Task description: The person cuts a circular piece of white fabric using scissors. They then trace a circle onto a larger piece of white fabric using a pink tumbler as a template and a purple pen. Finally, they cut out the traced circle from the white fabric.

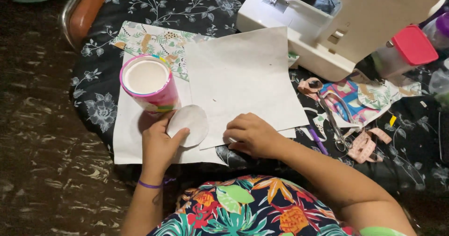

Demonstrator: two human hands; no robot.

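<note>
My left hand [159,145] pinches a white oval cut-out [189,124] by its lower left edge, thumb on top, just below a pink round tin [149,82] standing open end up. My right hand [252,134] rests as a loose fist on the lower edge of a large white sheet [238,77], fingers curled under; I cannot tell whether something small is inside it. Another white sheet [128,142] lies beneath the tin and the cut-out.
A white sewing machine [336,21] stands at the back right, beside a clear box with a red lid [411,46]. Scissors [334,124], a pink tape measure [365,145], a purple pen [318,140] and leaf-print fabric [154,39] lie on the dark floral cloth [187,2].
</note>
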